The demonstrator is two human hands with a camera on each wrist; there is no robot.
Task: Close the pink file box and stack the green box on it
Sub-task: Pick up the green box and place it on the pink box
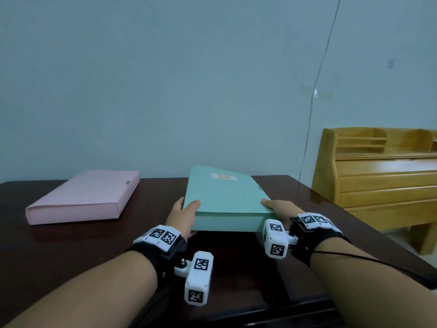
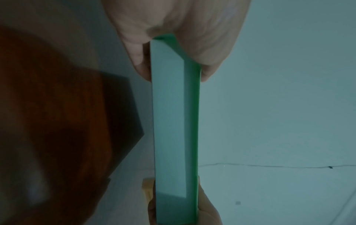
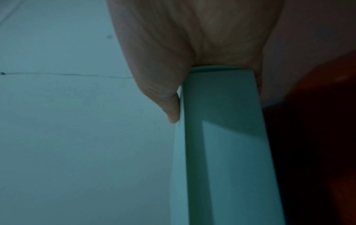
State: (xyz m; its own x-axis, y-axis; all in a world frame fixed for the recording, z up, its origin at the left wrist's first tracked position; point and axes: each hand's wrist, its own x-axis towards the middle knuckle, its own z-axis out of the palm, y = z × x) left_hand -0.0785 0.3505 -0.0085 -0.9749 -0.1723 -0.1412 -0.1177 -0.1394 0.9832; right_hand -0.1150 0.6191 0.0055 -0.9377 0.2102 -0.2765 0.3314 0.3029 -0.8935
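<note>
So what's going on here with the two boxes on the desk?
A person is holding the green box by its near corners, the left hand on one side and the right hand on the other, thumbs on top. Its near end looks raised off the dark table. The pink file box lies closed and flat to the left, nothing on it yet, so the stacking is not yet done.
</note>
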